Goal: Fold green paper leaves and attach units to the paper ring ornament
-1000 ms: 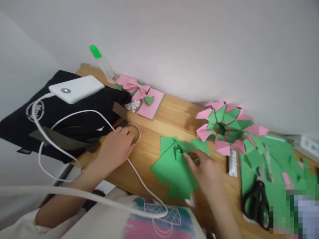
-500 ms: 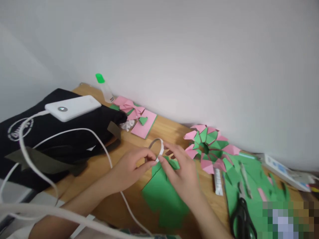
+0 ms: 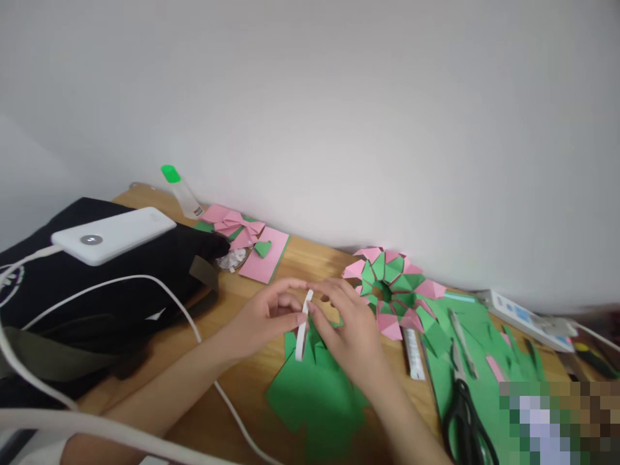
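1. Here's the action: a white band (image 3: 301, 338), nearly edge-on, is up in the air between both hands, over the far part of the folded green paper (image 3: 317, 400).
2. Left hand (image 3: 259, 323): thumb and fingers pinching the band, index arched towards its top end.
3. Right hand (image 3: 356, 339): thumb tip against the band's upper part, index reaching the top, the other fingers curled; whether it truly grips, I can't tell.
4. The index tips meet, or very nearly, right at that top end!
5. Below, the green paper lies on the wooden desk (image 3: 312, 258), partly hidden by the right hand.
6. Out to the right, a ring of folded pink and green pieces (image 3: 407, 284), a small white tube (image 3: 414, 355) just beside it, and black-handled scissors (image 3: 460, 407) nearer the person.
7. Over on the left, a white power bank (image 3: 116, 234) rests on a black bag (image 3: 186, 248), with a green-capped bottle (image 3: 180, 187) behind, tilted.
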`<control>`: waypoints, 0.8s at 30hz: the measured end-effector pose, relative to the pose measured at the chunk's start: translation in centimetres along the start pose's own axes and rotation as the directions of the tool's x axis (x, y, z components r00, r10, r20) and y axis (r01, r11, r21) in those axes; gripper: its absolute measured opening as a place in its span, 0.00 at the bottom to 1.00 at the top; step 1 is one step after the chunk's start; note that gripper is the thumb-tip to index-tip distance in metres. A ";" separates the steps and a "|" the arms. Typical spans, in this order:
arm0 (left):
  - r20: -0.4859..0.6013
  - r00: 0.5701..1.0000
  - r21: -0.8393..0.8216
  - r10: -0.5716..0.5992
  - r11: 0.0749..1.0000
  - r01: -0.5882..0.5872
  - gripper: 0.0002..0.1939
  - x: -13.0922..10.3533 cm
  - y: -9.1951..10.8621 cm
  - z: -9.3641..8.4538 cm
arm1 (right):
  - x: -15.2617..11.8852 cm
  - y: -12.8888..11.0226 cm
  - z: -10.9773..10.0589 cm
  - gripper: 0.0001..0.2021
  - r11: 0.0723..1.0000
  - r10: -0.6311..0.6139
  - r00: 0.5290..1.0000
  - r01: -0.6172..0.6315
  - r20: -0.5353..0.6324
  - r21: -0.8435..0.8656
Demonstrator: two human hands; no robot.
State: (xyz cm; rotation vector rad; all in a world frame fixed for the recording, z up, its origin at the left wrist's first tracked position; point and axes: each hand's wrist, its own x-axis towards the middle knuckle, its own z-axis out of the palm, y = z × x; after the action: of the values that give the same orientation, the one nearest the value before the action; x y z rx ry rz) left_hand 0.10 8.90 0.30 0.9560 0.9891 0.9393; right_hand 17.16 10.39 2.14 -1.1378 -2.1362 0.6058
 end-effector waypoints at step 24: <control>0.070 0.994 0.386 0.083 0.916 -0.104 0.21 -0.1 1.3 2.4 | -0.9 1.1 -2.0 0.14 0.821 0.313 0.940 -0.340 0.138 0.459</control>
State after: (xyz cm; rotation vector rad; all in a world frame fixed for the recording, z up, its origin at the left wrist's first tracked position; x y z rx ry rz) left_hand 2.08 8.71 2.15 1.3665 1.1171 0.8048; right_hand 19.56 10.41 2.52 -1.2107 -1.6925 1.2596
